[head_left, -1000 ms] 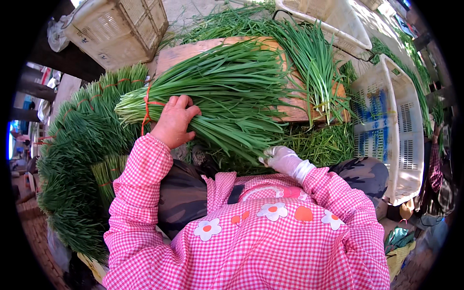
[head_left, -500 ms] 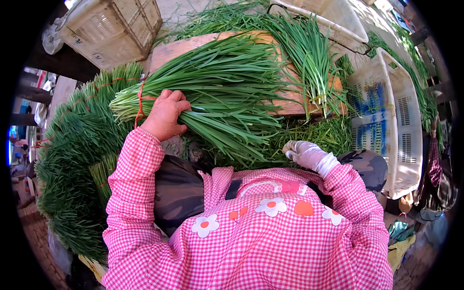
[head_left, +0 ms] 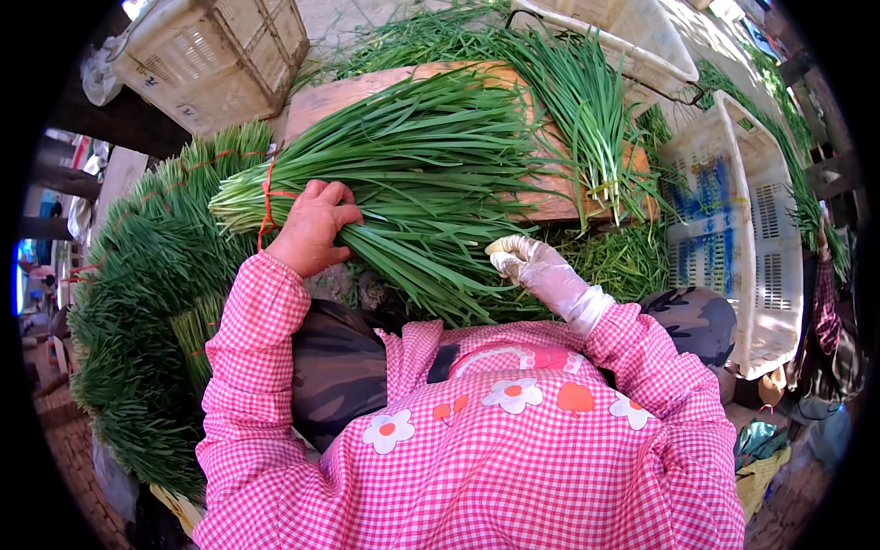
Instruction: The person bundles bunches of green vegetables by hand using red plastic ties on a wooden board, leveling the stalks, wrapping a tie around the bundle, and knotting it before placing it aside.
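Note:
A big bunch of garlic chives (head_left: 412,137), tied with a red band (head_left: 268,197) near its pale stem ends, lies across a wooden board (head_left: 335,94). My bare left hand (head_left: 314,227) is closed on the near side of the bunch, just right of the band. My right hand (head_left: 536,270), in a thin whitish glove, is beside the leaf tips on the near right. Its fingers are curled together; whether any leaves are between them is hidden. Loose chives (head_left: 587,119) rest on the board's right side, pale ends toward me.
Several tied chive bundles (head_left: 137,302) stand packed at my left. A plastic crate (head_left: 206,64) stands at the far left, another crate (head_left: 770,238) at the right and a third (head_left: 642,32) at the far right. Loose leaf scraps (head_left: 623,261) cover the ground before my knees.
My right hand has moved left and away from my body, to the leaf tips. The left hand keeps its hold, and the near leaves have shifted slightly toward me.

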`<state>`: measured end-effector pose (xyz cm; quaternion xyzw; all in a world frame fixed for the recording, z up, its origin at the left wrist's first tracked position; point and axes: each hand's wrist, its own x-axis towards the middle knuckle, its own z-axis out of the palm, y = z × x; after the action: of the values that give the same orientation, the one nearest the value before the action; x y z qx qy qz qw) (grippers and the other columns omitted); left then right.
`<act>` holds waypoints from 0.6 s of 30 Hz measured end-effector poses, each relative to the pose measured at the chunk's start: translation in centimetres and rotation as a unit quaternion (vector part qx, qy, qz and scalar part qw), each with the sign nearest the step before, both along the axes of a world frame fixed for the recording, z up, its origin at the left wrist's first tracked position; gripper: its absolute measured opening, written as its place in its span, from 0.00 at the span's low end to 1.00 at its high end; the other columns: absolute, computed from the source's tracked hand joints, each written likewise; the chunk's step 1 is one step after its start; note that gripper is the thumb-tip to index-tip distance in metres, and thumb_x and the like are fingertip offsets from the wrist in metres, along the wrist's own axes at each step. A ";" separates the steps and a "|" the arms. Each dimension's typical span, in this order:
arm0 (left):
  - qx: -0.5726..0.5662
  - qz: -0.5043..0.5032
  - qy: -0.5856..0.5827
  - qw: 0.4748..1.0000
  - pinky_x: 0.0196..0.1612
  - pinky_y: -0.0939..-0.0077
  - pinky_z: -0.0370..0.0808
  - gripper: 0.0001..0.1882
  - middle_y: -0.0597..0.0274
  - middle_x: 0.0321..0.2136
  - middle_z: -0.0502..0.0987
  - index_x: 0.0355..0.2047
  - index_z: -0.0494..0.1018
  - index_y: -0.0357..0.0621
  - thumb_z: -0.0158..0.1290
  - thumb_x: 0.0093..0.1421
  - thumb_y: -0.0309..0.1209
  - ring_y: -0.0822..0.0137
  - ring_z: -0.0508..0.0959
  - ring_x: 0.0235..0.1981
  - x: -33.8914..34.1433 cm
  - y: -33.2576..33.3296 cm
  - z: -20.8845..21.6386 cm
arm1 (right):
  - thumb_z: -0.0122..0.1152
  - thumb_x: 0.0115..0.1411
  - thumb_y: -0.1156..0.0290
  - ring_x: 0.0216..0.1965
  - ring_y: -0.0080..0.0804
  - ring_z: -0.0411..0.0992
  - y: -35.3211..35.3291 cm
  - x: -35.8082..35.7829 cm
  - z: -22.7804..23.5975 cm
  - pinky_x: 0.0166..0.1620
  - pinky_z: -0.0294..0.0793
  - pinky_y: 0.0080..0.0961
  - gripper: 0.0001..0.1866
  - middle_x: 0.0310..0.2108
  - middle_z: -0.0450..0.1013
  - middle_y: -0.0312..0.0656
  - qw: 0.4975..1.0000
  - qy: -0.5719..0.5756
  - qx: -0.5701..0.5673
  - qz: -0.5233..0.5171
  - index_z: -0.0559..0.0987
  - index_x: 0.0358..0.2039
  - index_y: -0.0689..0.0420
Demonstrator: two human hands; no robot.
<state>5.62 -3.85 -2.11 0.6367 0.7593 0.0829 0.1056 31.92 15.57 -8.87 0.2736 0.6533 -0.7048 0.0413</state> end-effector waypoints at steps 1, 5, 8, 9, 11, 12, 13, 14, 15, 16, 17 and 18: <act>0.005 -0.002 -0.002 1.000 0.48 0.65 0.66 0.21 0.62 0.36 0.67 0.32 0.75 0.48 0.62 0.31 0.25 0.56 0.66 0.43 0.0 0.0 -0.1 | 0.55 0.59 0.64 0.24 0.12 0.58 -0.1 -0.8 0.0 0.27 0.59 0.11 0.12 0.23 0.63 0.24 1.000 -0.007 0.004 -0.003 0.74 0.39 0.57; 0.006 -0.003 0.000 1.000 0.48 0.65 0.66 0.21 0.62 0.36 0.68 0.31 0.75 0.48 0.62 0.31 0.25 0.57 0.66 0.43 -0.1 0.1 -0.1 | 0.60 0.56 0.61 0.21 0.13 0.56 -0.8 -2.7 -0.3 0.25 0.57 0.12 0.13 0.20 0.62 0.24 0.997 -0.044 0.019 -0.055 0.75 0.34 0.57; 0.008 0.001 0.000 1.000 0.47 0.65 0.66 0.21 0.62 0.36 0.68 0.32 0.75 0.48 0.62 0.32 0.26 0.57 0.66 0.43 0.0 -0.1 -0.1 | 0.61 0.55 0.62 0.24 0.17 0.59 -1.1 -3.4 -0.5 0.29 0.59 0.16 0.13 0.22 0.65 0.29 0.997 -0.039 0.013 -0.061 0.74 0.30 0.58; 0.011 0.005 0.001 1.000 0.47 0.65 0.66 0.21 0.62 0.36 0.68 0.32 0.75 0.47 0.62 0.32 0.26 0.56 0.66 0.43 0.0 0.1 -0.1 | 0.61 0.54 0.62 0.27 0.20 0.62 -0.8 -3.4 -1.4 0.34 0.63 0.19 0.14 0.25 0.69 0.34 0.998 -0.033 0.040 -0.039 0.74 0.30 0.60; 0.014 0.016 0.002 1.000 0.47 0.64 0.66 0.20 0.62 0.35 0.69 0.34 0.75 0.47 0.61 0.36 0.28 0.57 0.66 0.42 -0.1 0.0 0.0 | 0.60 0.54 0.62 0.27 0.27 0.66 -0.9 -3.4 -2.2 0.37 0.67 0.25 0.13 0.24 0.72 0.41 0.998 -0.026 0.049 0.000 0.74 0.29 0.60; 0.029 0.015 -0.007 0.999 0.46 0.65 0.66 0.19 0.61 0.35 0.69 0.34 0.74 0.47 0.60 0.37 0.28 0.56 0.66 0.41 -0.2 0.1 -0.2 | 0.58 0.54 0.63 0.25 0.31 0.67 -0.7 -2.7 -2.2 0.34 0.68 0.27 0.10 0.22 0.71 0.42 0.985 -0.110 0.126 0.032 0.74 0.28 0.57; 0.044 0.013 -0.013 0.999 0.46 0.65 0.66 0.18 0.61 0.34 0.69 0.35 0.74 0.46 0.60 0.38 0.27 0.56 0.66 0.40 -0.5 0.3 -0.4 | 0.58 0.54 0.63 0.25 0.33 0.68 -0.3 -1.9 -3.4 0.34 0.68 0.28 0.10 0.22 0.72 0.42 0.970 -0.113 0.213 0.040 0.75 0.29 0.57; 0.063 0.013 -0.021 0.998 0.46 0.65 0.66 0.18 0.61 0.34 0.69 0.35 0.73 0.45 0.59 0.39 0.27 0.56 0.66 0.39 -0.7 0.5 -0.5 | 0.58 0.54 0.63 0.26 0.34 0.70 0.0 -1.3 -3.7 0.34 0.69 0.29 0.09 0.22 0.72 0.43 0.945 -0.116 0.301 0.048 0.75 0.30 0.56; 0.061 0.020 -0.019 0.998 0.45 0.63 0.66 0.17 0.61 0.34 0.71 0.37 0.75 0.48 0.59 0.43 0.31 0.57 0.68 0.40 -0.9 0.6 -0.4 | 0.58 0.53 0.64 0.27 0.35 0.71 0.5 -0.2 -3.8 0.34 0.69 0.29 0.09 0.23 0.73 0.44 0.941 -0.182 0.272 0.089 0.76 0.29 0.55; 0.063 0.025 -0.019 0.998 0.45 0.63 0.66 0.17 0.61 0.33 0.72 0.37 0.75 0.48 0.59 0.44 0.31 0.57 0.68 0.40 -1.1 0.8 -0.5 | 0.59 0.52 0.64 0.29 0.36 0.73 1.0 0.7 -3.0 0.35 0.70 0.30 0.09 0.24 0.74 0.45 0.928 -0.249 0.245 0.127 0.76 0.29 0.54; 0.065 0.029 -0.019 0.997 0.45 0.63 0.66 0.17 0.61 0.33 0.72 0.37 0.74 0.49 0.59 0.44 0.32 0.56 0.68 0.40 -1.2 1.1 -0.6 | 0.60 0.52 0.63 0.32 0.36 0.73 1.6 1.9 -4.0 0.38 0.70 0.29 0.10 0.28 0.75 0.45 0.906 -0.285 0.226 0.215 0.77 0.32 0.53; 0.066 0.033 -0.020 0.997 0.45 0.63 0.66 0.16 0.61 0.33 0.72 0.37 0.74 0.49 0.59 0.45 0.32 0.56 0.68 0.40 -1.4 1.3 -0.6 | 0.60 0.51 0.63 0.35 0.37 0.73 1.9 2.9 -5.3 0.41 0.70 0.28 0.11 0.31 0.75 0.45 0.875 -0.319 0.204 0.301 0.77 0.35 0.52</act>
<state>4.26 -2.59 -2.69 0.6149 0.7707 0.1492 0.0752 34.80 17.50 -14.16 0.2757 0.7849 -0.3840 0.4005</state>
